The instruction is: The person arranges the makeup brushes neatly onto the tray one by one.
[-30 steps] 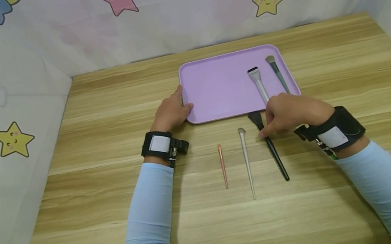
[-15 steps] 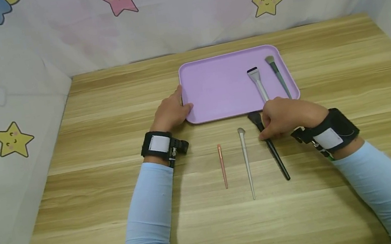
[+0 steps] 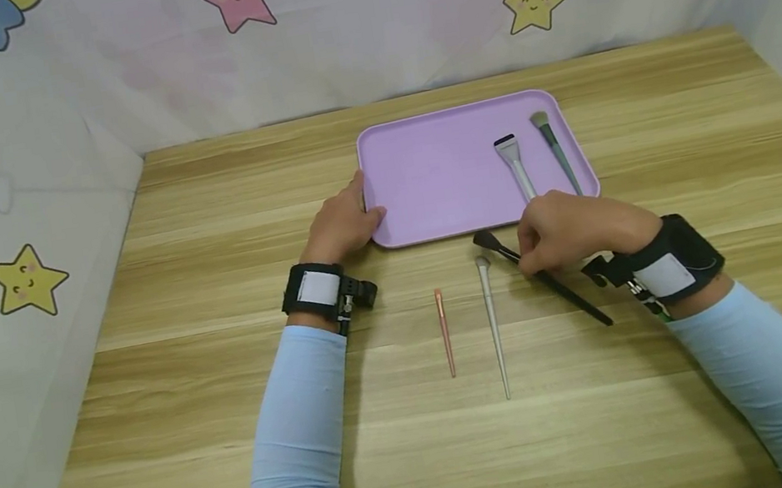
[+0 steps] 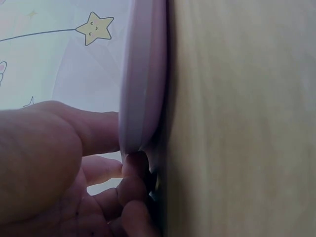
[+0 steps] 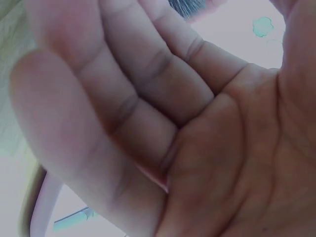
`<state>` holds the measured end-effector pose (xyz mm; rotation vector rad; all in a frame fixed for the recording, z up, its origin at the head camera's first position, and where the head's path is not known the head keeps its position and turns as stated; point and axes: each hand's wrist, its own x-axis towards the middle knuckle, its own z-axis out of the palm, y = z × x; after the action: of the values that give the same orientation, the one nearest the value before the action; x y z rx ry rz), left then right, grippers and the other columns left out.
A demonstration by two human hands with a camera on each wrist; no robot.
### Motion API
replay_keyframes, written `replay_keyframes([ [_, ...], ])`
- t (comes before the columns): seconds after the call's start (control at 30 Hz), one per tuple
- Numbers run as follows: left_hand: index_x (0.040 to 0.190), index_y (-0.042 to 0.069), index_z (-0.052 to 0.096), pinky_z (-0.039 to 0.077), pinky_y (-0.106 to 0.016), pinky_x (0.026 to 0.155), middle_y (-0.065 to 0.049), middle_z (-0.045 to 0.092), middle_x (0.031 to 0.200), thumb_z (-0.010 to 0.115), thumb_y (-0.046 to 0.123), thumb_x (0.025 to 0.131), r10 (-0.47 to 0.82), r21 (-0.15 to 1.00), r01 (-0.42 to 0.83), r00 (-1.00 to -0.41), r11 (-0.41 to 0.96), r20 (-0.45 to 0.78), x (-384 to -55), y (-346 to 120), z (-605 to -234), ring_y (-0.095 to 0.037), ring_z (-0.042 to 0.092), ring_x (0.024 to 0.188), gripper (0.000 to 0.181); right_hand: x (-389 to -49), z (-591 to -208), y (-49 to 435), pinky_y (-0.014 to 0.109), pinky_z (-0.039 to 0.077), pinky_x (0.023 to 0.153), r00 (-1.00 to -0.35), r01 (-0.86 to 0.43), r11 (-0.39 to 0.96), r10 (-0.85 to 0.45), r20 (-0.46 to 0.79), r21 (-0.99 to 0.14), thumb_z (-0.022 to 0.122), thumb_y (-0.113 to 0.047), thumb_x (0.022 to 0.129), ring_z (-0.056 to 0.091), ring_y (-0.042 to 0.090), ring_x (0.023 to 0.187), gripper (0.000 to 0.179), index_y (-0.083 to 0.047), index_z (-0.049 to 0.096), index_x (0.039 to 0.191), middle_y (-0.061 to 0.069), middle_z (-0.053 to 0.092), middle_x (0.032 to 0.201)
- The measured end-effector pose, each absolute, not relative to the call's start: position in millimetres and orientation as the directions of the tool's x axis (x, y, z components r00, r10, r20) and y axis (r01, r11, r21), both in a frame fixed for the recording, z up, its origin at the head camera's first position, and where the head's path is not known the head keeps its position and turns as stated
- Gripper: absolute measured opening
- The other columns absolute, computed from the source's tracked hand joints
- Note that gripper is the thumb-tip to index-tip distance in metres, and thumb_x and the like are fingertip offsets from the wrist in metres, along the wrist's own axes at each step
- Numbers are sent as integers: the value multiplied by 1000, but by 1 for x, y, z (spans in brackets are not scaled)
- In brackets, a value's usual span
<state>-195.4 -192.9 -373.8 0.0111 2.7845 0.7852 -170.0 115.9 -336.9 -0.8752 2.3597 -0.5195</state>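
Note:
In the head view my left hand (image 3: pixel 338 222) grips the left edge of the lilac tray (image 3: pixel 437 174). Its thumb lies over the rim while fingers curl beneath the tray edge (image 4: pixel 140 94), as the left wrist view shows. My right hand (image 3: pixel 578 224) pinches a black makeup brush (image 3: pixel 575 298) by the upper handle, just in front of the tray. The brush slants, dark bristles toward the tray and handle end toward the lower right. The right wrist view shows mostly palm and curled fingers, with dark bristles (image 5: pixel 187 7) at the top.
Inside the tray's right side lie a flat white-handled brush (image 3: pixel 514 162) with black bristles and a green makeup brush (image 3: pixel 554 148). On the wooden table (image 3: pixel 423 458) a slim pale brush (image 3: pixel 495 330) and a short pink brush (image 3: pixel 446 333) lie left of the black brush.
The black brush has swung in my right hand: its bristles moved left and its handle end moved right and farther from me. My left hand and the tray have stayed put.

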Motion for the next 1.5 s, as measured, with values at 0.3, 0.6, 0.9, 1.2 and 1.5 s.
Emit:
replay_keyframes([
  [0.3, 162, 5, 15, 33, -44, 113, -18, 33, 160, 54, 30, 103, 73, 517, -62, -969, 853, -236, -195, -192, -372, -28, 46, 133, 74, -171, -337, 114, 30, 42, 55, -655, -457, 700, -682, -325, -548, 69, -15, 84, 50, 12, 55, 7, -9, 71, 80, -3, 57, 63],
  [0.6, 162, 4, 15, 37, -44, 109, -18, 34, 159, 54, 29, 103, 72, 520, -58, -971, 852, -227, -195, -191, -372, -28, 50, 121, 75, -172, -339, 114, 33, 47, 63, -678, -470, 672, -690, -254, -572, 70, -12, 84, 55, 15, 65, 10, -5, 70, 92, 0, 62, 74],
  [0.9, 162, 4, 16, 36, -44, 110, -18, 34, 159, 55, 29, 103, 71, 518, -60, -971, 853, -229, -194, -192, -372, -27, 49, 125, 75, -177, -340, 112, 34, 51, 65, -741, -445, 662, -651, -168, -603, 68, -9, 85, 61, 15, 68, 15, -1, 72, 96, 1, 70, 79],
  [1.2, 161, 4, 16, 35, -44, 110, -17, 34, 159, 54, 29, 103, 73, 516, -54, -972, 855, -224, -195, -192, -373, -26, 49, 125, 74, -178, -341, 109, 30, 48, 57, -780, -412, 665, -611, -137, -622, 69, -14, 87, 58, 12, 54, 15, -1, 73, 95, -1, 68, 72],
  [1.5, 161, 4, 16, 37, -44, 109, -18, 34, 159, 54, 29, 103, 69, 518, -59, -972, 853, -224, -194, -192, -372, -27, 49, 124, 74, -177, -342, 108, 29, 45, 52, -792, -398, 678, -594, -141, -618, 68, -17, 90, 54, 14, 46, 16, -3, 76, 87, -1, 58, 54],
])
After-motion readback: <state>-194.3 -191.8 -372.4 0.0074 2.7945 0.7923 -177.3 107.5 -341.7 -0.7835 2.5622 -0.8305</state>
